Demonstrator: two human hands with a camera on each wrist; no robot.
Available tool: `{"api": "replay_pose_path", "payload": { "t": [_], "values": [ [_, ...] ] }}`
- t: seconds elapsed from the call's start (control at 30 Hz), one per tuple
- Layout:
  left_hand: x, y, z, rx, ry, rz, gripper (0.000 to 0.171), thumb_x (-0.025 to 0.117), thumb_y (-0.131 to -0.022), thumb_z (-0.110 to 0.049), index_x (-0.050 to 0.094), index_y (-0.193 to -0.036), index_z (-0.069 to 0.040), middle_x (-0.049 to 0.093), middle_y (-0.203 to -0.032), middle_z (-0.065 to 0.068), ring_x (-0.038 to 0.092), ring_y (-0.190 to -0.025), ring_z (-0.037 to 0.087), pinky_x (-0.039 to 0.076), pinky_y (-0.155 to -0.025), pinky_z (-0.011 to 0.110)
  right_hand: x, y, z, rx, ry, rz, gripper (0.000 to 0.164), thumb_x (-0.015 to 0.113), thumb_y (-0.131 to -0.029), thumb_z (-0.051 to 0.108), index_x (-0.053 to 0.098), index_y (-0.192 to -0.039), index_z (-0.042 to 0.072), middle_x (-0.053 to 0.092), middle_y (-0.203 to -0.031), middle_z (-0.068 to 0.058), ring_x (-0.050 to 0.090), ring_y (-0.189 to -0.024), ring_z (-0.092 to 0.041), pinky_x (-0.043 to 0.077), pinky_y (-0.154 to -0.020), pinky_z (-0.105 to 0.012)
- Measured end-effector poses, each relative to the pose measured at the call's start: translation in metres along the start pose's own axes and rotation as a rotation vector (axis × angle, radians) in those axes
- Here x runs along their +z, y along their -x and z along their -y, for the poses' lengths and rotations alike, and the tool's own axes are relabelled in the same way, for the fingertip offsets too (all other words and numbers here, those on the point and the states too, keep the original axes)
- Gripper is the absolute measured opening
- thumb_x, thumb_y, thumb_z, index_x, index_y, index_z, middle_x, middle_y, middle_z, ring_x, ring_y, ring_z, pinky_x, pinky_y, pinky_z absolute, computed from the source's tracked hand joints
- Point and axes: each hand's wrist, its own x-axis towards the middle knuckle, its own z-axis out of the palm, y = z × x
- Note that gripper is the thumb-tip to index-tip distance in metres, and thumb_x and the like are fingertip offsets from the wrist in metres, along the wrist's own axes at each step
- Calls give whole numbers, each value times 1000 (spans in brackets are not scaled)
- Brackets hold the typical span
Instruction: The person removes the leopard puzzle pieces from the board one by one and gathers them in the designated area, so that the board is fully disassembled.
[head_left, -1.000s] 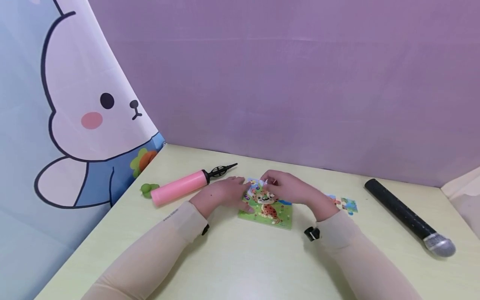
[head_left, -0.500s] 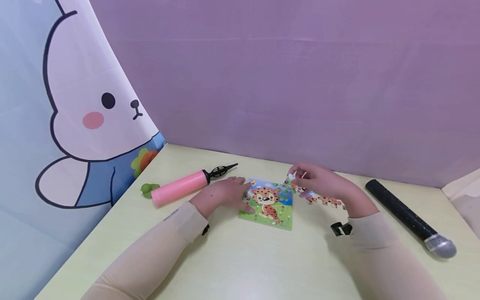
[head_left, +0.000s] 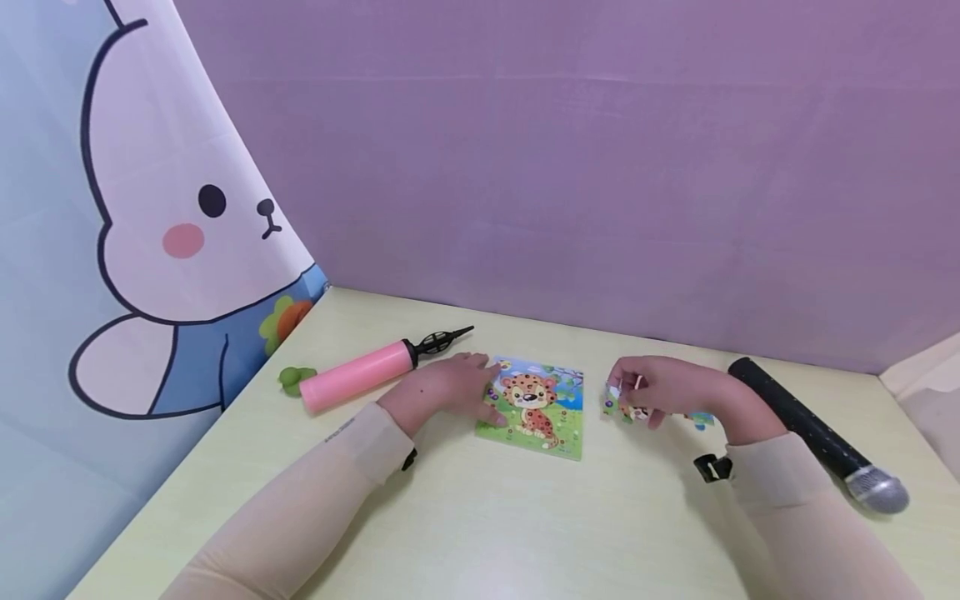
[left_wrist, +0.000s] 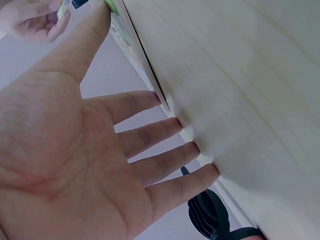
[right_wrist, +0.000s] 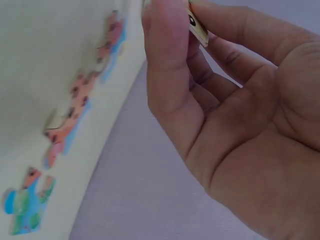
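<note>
A square puzzle board (head_left: 547, 425) with a spotted leopard cub printed on it lies flat on the table. My left hand (head_left: 452, 387) rests at its left edge. In the left wrist view the fingers (left_wrist: 145, 137) are spread and straight, the thumb touching the board's side. Right of the board, my right hand (head_left: 667, 385) pinches a jigsaw piece (head_left: 612, 402) between thumb and fingers. Only the edge and a bit of print of that piece (right_wrist: 199, 31) show in the right wrist view. Several loose jigsaw pieces (head_left: 703, 419) lie beneath and behind this hand, partly hidden by it.
A pink hand pump (head_left: 360, 375) with a black nozzle lies left of the board, beside a small green object (head_left: 294, 379). At the right is a black microphone (head_left: 813, 433). A purple cloth (head_left: 570, 183) hangs behind the table.
My right hand has moved off the board's upper part to the right, carrying the jigsaw piece, and lowered toward the loose pieces. The left hand and board have stayed in place.
</note>
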Motion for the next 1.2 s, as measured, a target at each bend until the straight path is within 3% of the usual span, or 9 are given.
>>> {"api": "replay_pose_path", "payload": {
  "t": [0.33,0.7,1.2],
  "values": [
    [0,0,0,0,2,-2,102,66,-94,-72,26,-171,-17,21,-180,14,20,-168,40,24,-137,58,11,-4,-6,-13,63,32,7,64,-105,13,64,-112,11,60,-97,-7,63,-69,-18,64,-64,-36],
    [1,1,-1,-6,15,-4,104,67,-93,-71,26,-171,-17,21,-180,14,20,-168,39,24,-137,58,12,-10,-7,-98,210,-25,7,70,-102,14,72,-108,18,58,-88,1,52,-82,-14,44,-67,-25],
    [0,2,-1,-4,12,-5,103,67,-93,-71,26,-171,-17,21,-180,14,20,-168,39,24,-137,58,17,-11,-8,-108,173,-64,10,76,-98,15,74,-108,15,59,-89,-1,53,-82,-16,47,-66,-25]
  ]
}}
